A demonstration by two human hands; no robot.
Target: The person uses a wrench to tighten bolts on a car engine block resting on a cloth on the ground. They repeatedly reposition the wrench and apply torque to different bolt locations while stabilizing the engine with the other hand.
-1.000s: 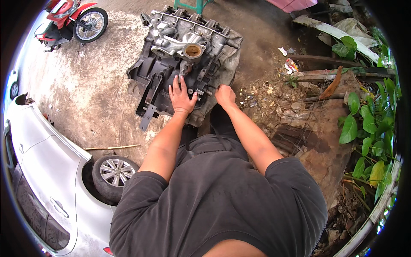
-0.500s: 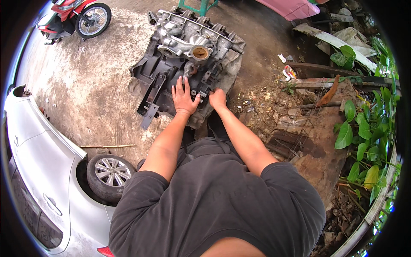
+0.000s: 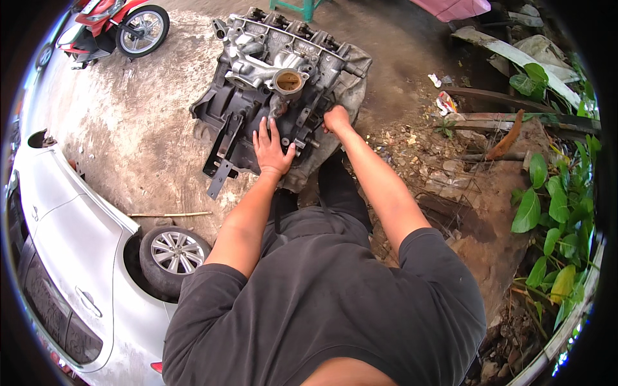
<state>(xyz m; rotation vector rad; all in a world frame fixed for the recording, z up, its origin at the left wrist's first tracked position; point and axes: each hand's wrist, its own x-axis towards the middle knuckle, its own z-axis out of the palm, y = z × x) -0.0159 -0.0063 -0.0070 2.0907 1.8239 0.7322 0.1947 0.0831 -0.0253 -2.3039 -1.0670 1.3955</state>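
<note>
An engine block point(image 3: 241, 109) with a lighter metal top and a round brownish port stands before me on a grey cloth point(image 3: 351, 96). My left hand point(image 3: 271, 153) lies flat on the dark near side of the block, fingers spread, just below the port. Close to its thumb are some small metal fittings point(image 3: 300, 143). At the block's right edge, my right hand point(image 3: 337, 119) is closed in a fist beside a dark bracket. Whatever it grips, if anything, is hidden by the fingers. A perforated metal bracket point(image 3: 220, 179) juts out at the block's near left.
On the left is a silver car point(image 3: 77, 238), with a wheel point(image 3: 172, 254) beside it. A red motorcycle point(image 3: 119, 29) stands far left, and a green stool point(image 3: 302, 8) is behind the engine. Rubble point(image 3: 412, 148), boards and leafy plants point(image 3: 547, 206) line the right.
My right hand has moved up and slightly right along the block's edge, still closed. My left hand stays flat on the block. The whole view has shifted a little.
</note>
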